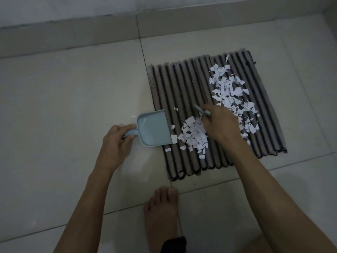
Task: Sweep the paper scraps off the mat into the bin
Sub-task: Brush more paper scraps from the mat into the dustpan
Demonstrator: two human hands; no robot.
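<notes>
Dim light, pale glossy floor tiles with dark grout lines, grey wall beyond

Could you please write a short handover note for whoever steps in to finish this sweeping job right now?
Left hand grips the handle of the light blue dustpan, whose mouth sits at the mat's left edge.
Right hand holds a small brush over the mat, beside a gathered pile of paper scraps just in front of the pan.
Done: one pile is drawn up to the pan's lip; the pan looks empty.
Left: push that pile in, then bring over the larger spread of scraps on the mat's right half, plus strays near the front edge. No bin is in view, so emptying the pan is also pending.
</notes>
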